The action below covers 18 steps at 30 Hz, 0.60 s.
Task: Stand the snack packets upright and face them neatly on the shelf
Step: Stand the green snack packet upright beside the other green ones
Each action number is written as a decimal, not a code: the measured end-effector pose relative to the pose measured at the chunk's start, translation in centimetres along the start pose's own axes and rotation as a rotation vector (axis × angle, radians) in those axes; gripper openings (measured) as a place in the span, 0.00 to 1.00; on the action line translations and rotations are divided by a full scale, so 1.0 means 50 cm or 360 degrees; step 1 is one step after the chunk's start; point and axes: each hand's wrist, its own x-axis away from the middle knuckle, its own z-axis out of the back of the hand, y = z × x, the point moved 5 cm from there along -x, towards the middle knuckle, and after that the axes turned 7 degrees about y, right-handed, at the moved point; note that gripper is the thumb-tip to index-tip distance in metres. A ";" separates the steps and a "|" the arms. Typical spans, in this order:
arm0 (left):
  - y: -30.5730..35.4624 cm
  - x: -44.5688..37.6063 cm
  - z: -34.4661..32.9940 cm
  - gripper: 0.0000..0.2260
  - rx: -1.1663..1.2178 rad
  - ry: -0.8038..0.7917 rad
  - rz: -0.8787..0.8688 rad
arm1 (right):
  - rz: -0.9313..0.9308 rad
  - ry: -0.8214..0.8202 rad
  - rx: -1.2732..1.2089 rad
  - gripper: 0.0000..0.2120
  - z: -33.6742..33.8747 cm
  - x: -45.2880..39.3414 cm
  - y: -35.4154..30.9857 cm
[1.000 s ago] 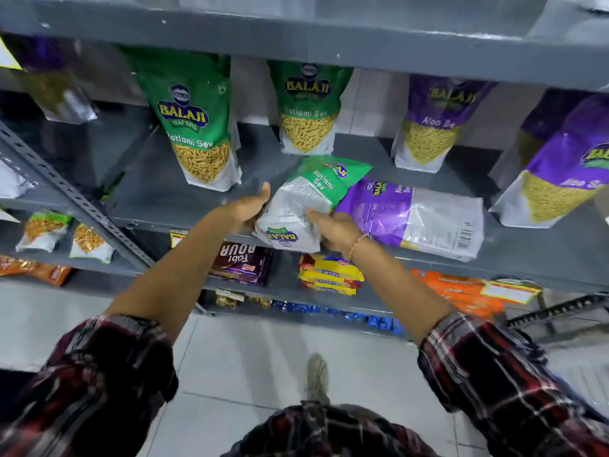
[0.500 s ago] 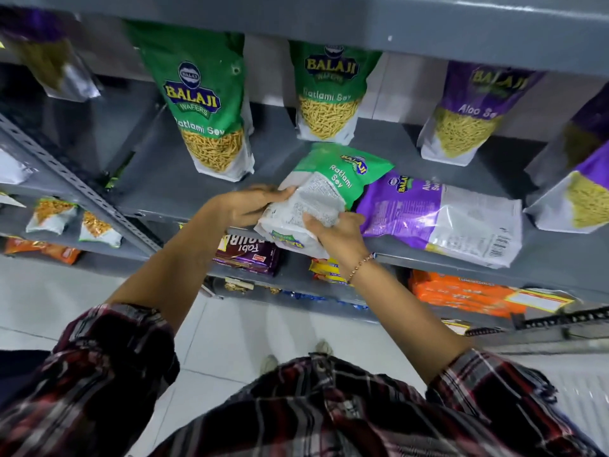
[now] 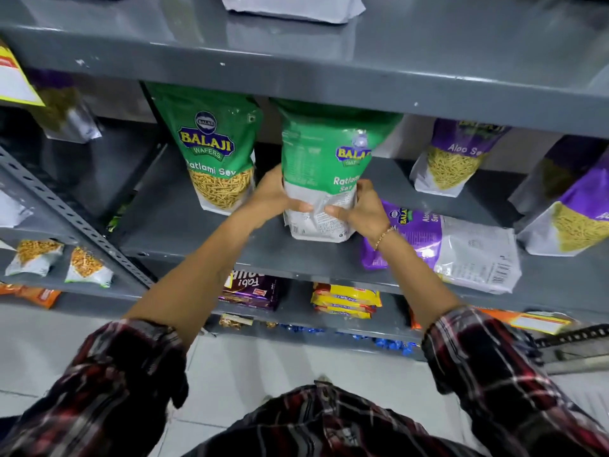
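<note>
Head-worn wide-angle view, angled down, close to grey shelf.

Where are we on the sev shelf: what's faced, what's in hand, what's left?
Done: one green packet and a purple packet stand upright, fronts out. In hand: left hand and right hand hold a second green packet upright, back panel partly forward. Left: the flat purple packet lying beside it.
</note>
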 end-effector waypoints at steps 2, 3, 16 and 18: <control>-0.008 -0.016 -0.006 0.39 -0.0082 0.0105 -0.0037 | 0.0051 0.0000 0.0152 0.35 -0.007 -0.026 0.008; -0.015 -0.025 -0.008 0.40 -0.0125 0.0144 -0.0045 | 0.0070 0.0001 0.0222 0.36 -0.011 -0.034 0.011; -0.017 0.041 -0.027 0.24 -0.0358 0.0840 -0.0485 | 0.0162 0.0141 0.0317 0.33 -0.005 -0.048 0.018; -0.012 0.082 -0.065 0.11 -0.0419 0.0765 -0.0704 | 0.0115 0.0206 0.0255 0.31 -0.004 -0.042 0.027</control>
